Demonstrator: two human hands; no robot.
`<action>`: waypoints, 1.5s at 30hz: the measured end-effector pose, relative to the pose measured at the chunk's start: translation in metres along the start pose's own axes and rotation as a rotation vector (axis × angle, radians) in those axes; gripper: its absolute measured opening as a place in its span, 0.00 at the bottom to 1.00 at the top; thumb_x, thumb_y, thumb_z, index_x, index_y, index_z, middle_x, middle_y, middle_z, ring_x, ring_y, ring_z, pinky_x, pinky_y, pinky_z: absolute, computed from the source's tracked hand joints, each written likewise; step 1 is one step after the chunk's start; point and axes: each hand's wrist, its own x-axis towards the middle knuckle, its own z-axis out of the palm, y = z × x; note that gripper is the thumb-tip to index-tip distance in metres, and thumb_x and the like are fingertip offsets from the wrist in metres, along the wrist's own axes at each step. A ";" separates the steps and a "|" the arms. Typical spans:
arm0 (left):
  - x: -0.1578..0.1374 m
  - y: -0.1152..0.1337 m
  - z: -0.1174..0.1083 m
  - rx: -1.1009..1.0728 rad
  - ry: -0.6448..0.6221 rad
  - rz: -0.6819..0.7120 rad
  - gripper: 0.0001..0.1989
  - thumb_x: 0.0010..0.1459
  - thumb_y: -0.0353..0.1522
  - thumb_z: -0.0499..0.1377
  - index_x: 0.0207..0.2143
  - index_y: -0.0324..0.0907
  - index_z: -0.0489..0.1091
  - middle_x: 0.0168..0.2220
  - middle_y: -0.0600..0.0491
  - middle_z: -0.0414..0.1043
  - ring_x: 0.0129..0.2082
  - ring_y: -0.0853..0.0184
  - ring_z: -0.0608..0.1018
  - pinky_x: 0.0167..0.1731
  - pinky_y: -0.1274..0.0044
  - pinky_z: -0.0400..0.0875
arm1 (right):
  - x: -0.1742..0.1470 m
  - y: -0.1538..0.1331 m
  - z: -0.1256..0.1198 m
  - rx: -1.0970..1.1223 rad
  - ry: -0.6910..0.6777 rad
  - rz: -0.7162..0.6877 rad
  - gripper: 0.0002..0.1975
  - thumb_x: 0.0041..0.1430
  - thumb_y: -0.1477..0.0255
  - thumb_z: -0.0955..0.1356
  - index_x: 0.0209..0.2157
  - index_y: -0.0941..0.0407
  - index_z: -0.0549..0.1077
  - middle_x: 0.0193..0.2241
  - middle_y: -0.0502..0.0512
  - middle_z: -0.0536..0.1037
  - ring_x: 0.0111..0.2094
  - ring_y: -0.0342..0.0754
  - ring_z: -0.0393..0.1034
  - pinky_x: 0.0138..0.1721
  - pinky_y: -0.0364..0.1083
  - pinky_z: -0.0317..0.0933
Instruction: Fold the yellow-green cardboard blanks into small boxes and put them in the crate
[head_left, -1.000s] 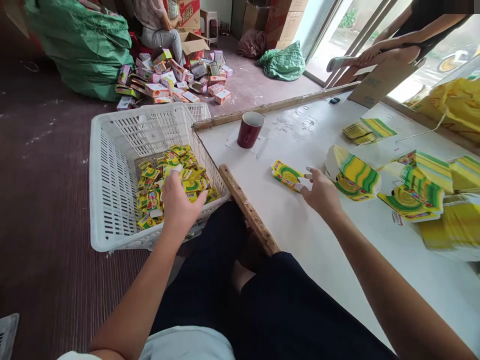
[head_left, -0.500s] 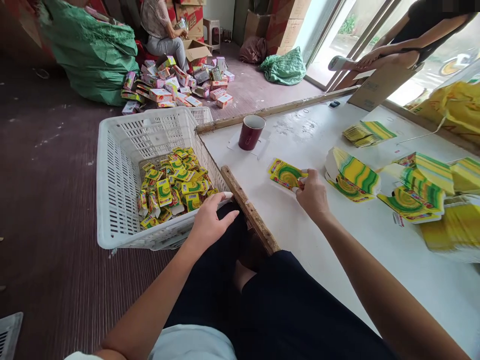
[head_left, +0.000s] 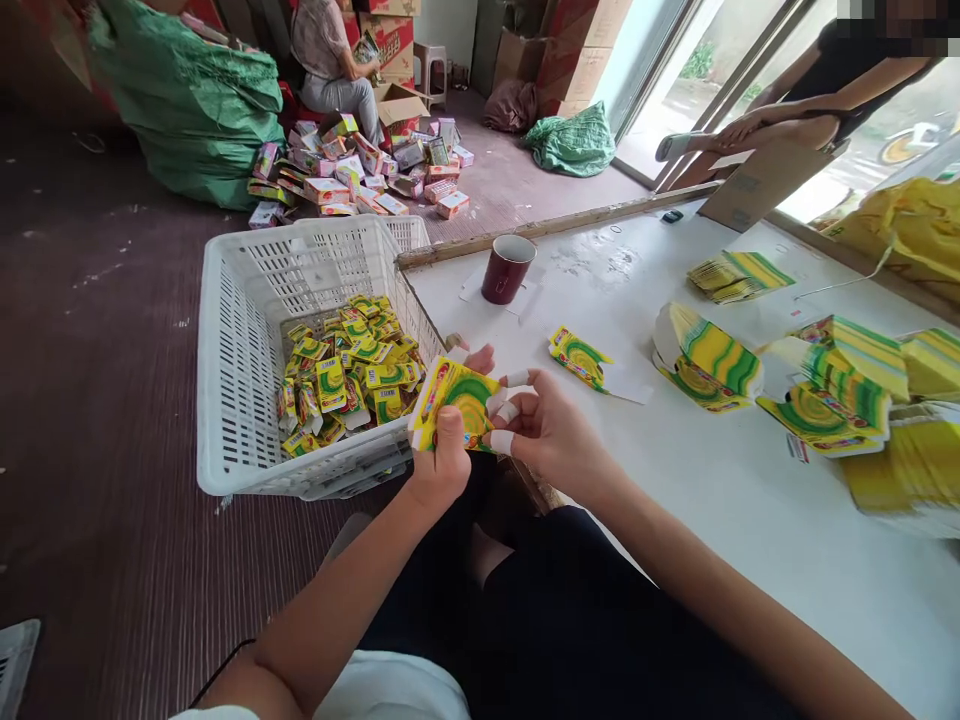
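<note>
A small yellow-and-green carton [head_left: 466, 392] is held between my hands above the basket's near corner and my lap. My left hand [head_left: 442, 460] grips it from below with the thumb across its printed face. With white-wrapped fingertips, my right hand [head_left: 551, 430] pinches the carton's right end. Another unfolded carton [head_left: 579, 358] lies on the white table [head_left: 622, 450] just beyond my right hand. To the left, the white plastic basket [head_left: 214, 370] contains a heap of small yellow boxes [head_left: 349, 365].
A maroon cup [head_left: 508, 270] stands on the table. Stacks of flat cartons [head_left: 709, 350] spread over its right side, and a wooden strip [head_left: 555, 226] edges the back. Beyond are a green sack [head_left: 187, 110], scattered boxes [head_left: 352, 175] and two people, one seated by the doorway.
My right hand has moved left from the table to the carton. My left hand, empty before, has come up and closed on it. A carton now lies alone on the table.
</note>
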 end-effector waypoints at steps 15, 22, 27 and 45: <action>-0.007 0.008 0.017 -0.066 0.015 0.016 0.29 0.57 0.61 0.49 0.41 0.47 0.68 0.35 0.50 0.73 0.45 0.57 0.78 0.40 0.66 0.78 | -0.010 0.002 0.003 -0.021 -0.279 -0.112 0.43 0.51 0.67 0.75 0.62 0.48 0.50 0.31 0.45 0.68 0.30 0.44 0.65 0.32 0.45 0.61; -0.003 0.007 0.015 -0.026 0.057 0.059 0.33 0.38 0.61 0.66 0.35 0.47 0.62 0.31 0.57 0.65 0.30 0.68 0.73 0.34 0.75 0.73 | -0.006 0.008 0.000 -0.105 -0.083 -0.108 0.30 0.47 0.64 0.77 0.51 0.53 0.69 0.25 0.43 0.67 0.27 0.43 0.62 0.28 0.43 0.57; 0.001 0.003 0.001 -0.040 0.004 0.028 0.22 0.44 0.50 0.71 0.33 0.45 0.71 0.32 0.55 0.77 0.36 0.64 0.79 0.42 0.71 0.75 | -0.007 0.006 -0.013 -0.154 0.027 -0.148 0.09 0.52 0.65 0.73 0.34 0.53 0.78 0.29 0.49 0.78 0.31 0.48 0.71 0.35 0.48 0.66; 0.001 0.021 -0.006 0.642 -0.245 -0.018 0.29 0.42 0.32 0.68 0.45 0.47 0.60 0.39 0.54 0.73 0.40 0.58 0.77 0.42 0.67 0.73 | -0.016 0.010 -0.012 -0.960 0.412 -0.828 0.15 0.62 0.82 0.63 0.42 0.48 0.73 0.37 0.53 0.75 0.38 0.47 0.75 0.36 0.46 0.70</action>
